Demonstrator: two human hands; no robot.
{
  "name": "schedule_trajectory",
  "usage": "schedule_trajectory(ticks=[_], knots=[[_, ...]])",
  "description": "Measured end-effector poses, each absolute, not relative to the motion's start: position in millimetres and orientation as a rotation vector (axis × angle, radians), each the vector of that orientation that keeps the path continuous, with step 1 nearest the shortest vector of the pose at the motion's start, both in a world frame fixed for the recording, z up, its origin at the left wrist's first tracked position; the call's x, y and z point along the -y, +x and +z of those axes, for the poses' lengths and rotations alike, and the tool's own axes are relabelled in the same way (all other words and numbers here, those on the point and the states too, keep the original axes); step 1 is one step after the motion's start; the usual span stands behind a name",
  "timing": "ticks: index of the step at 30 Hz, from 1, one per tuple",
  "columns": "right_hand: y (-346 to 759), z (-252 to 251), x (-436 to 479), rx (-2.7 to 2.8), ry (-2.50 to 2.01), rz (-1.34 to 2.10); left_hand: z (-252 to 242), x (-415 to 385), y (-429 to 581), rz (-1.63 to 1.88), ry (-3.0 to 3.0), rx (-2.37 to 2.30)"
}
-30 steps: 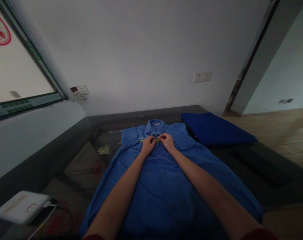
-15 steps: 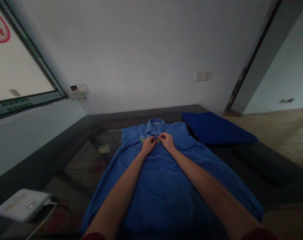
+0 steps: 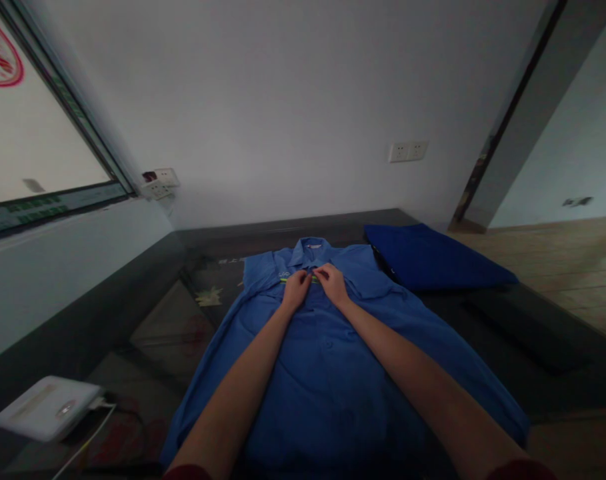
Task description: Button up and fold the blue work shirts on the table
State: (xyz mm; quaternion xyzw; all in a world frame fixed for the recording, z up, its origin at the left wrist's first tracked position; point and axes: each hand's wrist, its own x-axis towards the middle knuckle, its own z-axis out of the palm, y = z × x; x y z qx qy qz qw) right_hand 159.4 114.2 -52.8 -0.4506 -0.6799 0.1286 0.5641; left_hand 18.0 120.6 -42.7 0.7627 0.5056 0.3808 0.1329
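Observation:
A blue work shirt lies spread out front side up, its collar toward the wall and its sleeves stretched down both sides. A yellow-green stripe and pale lettering cross its chest. My left hand pinches the front edge of the shirt just below the collar. Close beside it, my right hand pinches the other side of the same front opening. Fingertips of both hands almost meet; the bit of cloth or button between them is too small to make out.
The shirt rests on a dark glossy table. A folded darker blue garment lies at the right, with a black flat object nearer me. At the left sits a white box with a cable. Wall sockets are behind.
Both hands stay at the shirt's front opening, with only slight shifts of the fingers. The shirt has not visibly moved.

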Motion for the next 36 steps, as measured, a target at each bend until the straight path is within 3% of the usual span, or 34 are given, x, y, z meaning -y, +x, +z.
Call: schedule_trajectory(ticks=[36], knots=[[162.4,-52.2,-109.1,1.833,-1.002,0.150,-36.0,-110.2,15.2,1.203,2.471,-1.448]])
